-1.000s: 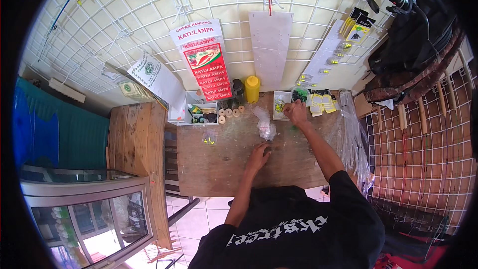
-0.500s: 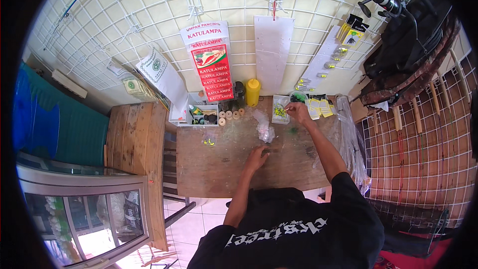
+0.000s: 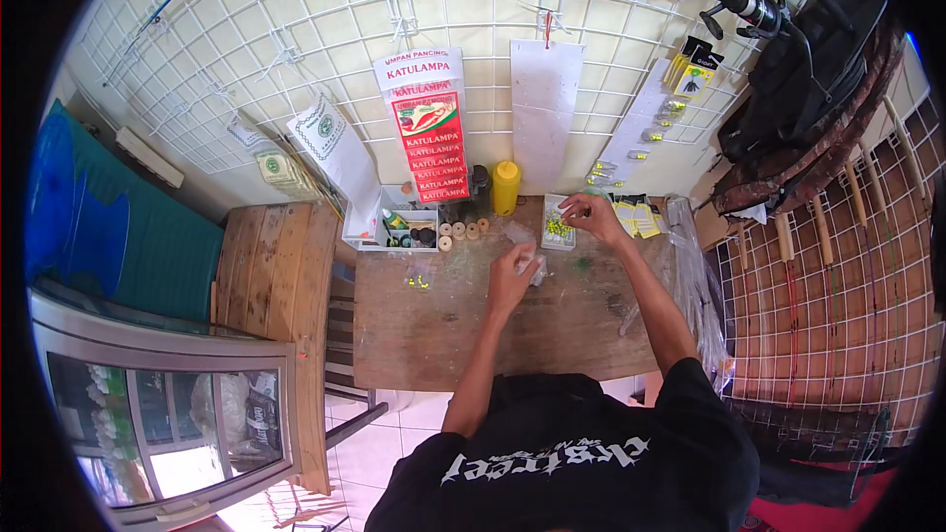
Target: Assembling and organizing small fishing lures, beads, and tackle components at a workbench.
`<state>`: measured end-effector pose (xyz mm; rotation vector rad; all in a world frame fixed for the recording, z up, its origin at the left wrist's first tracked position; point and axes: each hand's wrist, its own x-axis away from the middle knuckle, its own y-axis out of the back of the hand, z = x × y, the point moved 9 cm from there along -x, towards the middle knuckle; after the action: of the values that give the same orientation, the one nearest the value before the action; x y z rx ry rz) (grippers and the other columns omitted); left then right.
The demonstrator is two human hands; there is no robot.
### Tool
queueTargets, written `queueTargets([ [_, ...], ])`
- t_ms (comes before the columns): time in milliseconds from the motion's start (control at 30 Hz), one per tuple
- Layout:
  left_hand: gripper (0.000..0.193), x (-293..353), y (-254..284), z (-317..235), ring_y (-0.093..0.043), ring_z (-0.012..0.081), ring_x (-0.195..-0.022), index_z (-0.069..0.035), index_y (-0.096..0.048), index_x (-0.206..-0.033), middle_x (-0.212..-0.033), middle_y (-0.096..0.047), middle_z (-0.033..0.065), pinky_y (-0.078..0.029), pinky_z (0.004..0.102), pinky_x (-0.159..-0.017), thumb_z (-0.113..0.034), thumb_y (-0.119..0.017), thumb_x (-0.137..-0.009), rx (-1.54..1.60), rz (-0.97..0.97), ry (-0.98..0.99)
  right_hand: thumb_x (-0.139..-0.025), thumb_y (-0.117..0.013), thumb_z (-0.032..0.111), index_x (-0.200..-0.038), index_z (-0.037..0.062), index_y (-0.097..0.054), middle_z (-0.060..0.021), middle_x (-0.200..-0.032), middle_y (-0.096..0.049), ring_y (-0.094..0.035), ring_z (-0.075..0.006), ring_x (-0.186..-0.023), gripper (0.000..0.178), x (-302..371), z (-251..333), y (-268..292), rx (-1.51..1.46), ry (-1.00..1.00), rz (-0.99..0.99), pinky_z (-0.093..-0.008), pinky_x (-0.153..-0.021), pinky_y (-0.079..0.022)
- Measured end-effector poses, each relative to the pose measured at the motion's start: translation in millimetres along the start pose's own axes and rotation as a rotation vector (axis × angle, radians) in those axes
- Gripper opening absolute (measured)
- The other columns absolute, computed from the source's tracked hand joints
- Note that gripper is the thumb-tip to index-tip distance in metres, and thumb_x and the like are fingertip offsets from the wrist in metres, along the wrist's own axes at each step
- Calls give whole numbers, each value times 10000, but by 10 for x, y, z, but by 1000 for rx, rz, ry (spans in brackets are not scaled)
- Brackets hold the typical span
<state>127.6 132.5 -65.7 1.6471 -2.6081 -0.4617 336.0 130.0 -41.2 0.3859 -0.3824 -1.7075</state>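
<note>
My left hand (image 3: 510, 274) is at the middle of the wooden table, its fingers bent against a crumpled clear plastic bag (image 3: 538, 272). Farther right, my right hand (image 3: 593, 216) hovers at the right rim of a small white tray (image 3: 562, 243), thumb and fingertips pinched together. What the pinch holds is too small to make out. Small yellow-green pieces (image 3: 558, 227) lie in that tray. A small clear packet with yellow-green pieces (image 3: 420, 283) rests toward the left of the table.
Along the back of the table (image 3: 414, 345) stand a yellow squeeze bottle (image 3: 505, 187), a white divided box (image 3: 424, 245) and several wooden spools (image 3: 458, 231). Yellow cards (image 3: 641, 218) and clear plastic sheeting (image 3: 690, 266) lie at the right. Packets hang on the white wire grid (image 3: 325, 0).
My left hand has moved forward from the bare table to the plastic bag. My right hand has risen slightly and stays by the tray. The whole view has shifted a little.
</note>
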Motion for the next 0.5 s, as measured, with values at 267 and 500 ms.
queueTargets([
  [267, 366, -169, 24, -766, -648, 155, -816, -24, -662, -1042, -887, -693, 102, -486, 291, -757, -127, -767, -706, 43, 62, -92, -774, -719, 118, -878, 75, -682, 21, -778, -673, -538, -24, -675, 118, 400, 825, -161, -44, 145, 118, -190, -594, -355],
  [500, 178, 70, 79, -962, -639, 155, -668, -13, -699, -905, -756, -686, 112, -478, 286, -642, -97, -721, -750, 6, 12, -138, -763, -733, 131, -846, 55, -696, 9, -757, -658, -554, -48, -688, 119, 695, 774, -132, -138, 68, 45, -224, -621, -412],
])
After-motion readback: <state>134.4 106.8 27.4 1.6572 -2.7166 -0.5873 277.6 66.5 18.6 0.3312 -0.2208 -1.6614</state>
